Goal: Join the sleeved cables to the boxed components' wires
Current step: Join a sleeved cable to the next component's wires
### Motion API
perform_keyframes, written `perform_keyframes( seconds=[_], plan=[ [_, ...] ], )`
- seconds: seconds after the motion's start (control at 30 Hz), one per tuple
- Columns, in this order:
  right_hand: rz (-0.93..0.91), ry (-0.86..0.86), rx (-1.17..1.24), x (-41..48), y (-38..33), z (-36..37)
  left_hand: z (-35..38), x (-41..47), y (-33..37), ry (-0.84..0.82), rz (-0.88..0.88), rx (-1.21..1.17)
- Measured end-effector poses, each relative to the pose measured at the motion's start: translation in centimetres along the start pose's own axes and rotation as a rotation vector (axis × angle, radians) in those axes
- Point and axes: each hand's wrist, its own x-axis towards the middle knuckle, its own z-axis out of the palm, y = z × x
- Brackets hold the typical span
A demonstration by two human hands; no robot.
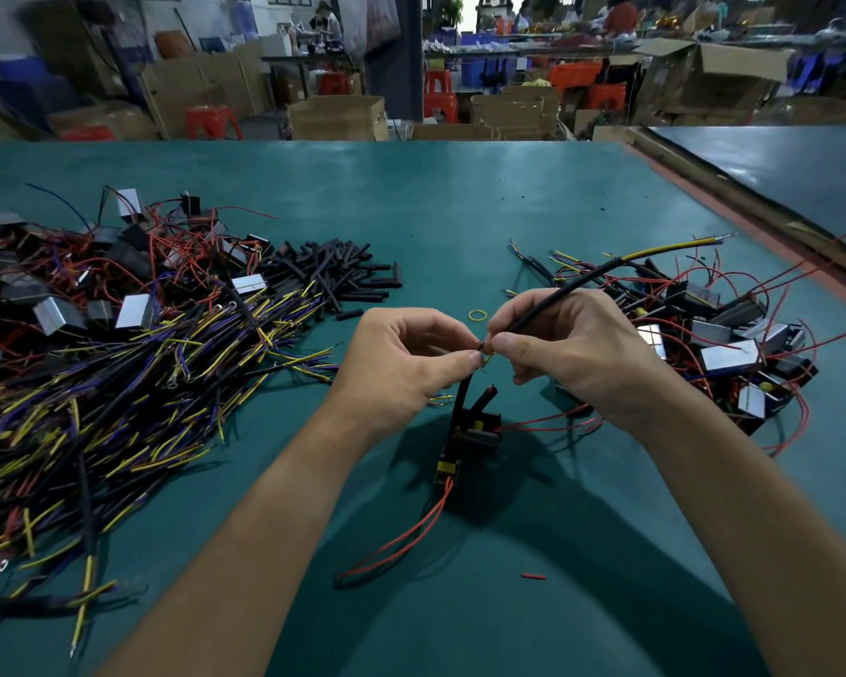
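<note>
My left hand (401, 359) pinches the upper end of a black-sleeved wire that rises from a small boxed component (470, 432) hanging just above the green table (411, 202). My right hand (572, 344) pinches the near end of a black sleeved cable (577, 285), whose yellow and blue cores stick out up and to the right. The two wire ends meet between my fingertips at the middle. Two red wires (401, 539) trail down from the component toward me.
A big heap of sleeved cables and boxed components (108, 364) covers the left of the table, with black tubing pieces (343, 276) behind it. Another pile of boxed components with red wires (724, 344) lies at the right. A yellow rubber band (477, 314) and a red scrap (532, 576) lie loose.
</note>
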Motion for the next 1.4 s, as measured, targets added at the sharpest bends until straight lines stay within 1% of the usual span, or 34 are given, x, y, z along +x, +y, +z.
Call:
perform_keyframes(
  seconds=[0.27, 0.6, 0.83, 1.03, 1.13, 1.2, 1.3, 1.4],
  plan=[
    [0.021, -0.063, -0.043, 0.0, 0.0, 0.0, 0.2, 0.0, -0.2, 0.044, 0.050, -0.015],
    [0.073, -0.022, -0.031, 0.0, -0.1, 0.1, 0.6, -0.3, -0.1, 0.092, 0.102, 0.075],
    [0.084, -0.065, -0.026, -0.2, -0.4, 0.0, 0.8, -0.7, 0.2, 0.138, 0.115, 0.124],
    [0.093, -0.063, -0.066, -0.3, -0.5, -0.1, 0.8, -0.6, 0.1, 0.114, 0.104, 0.124],
    [0.078, -0.068, -0.040, -0.2, -0.5, -0.1, 0.6, -0.6, 0.4, 0.049, 0.089, 0.076],
    [0.062, -0.079, -0.042, -0.3, -0.5, -0.2, 0.5, -0.4, 0.6, 0.035, 0.076, 0.049],
    [0.025, -0.099, -0.057, -0.4, -0.6, -0.2, 0.3, -0.3, 0.7, 0.016, -0.021, -0.046],
    [-0.010, -0.112, -0.074, -0.5, -0.5, -0.3, 0.1, -0.4, 0.9, -0.082, -0.126, -0.152]
  ],
)
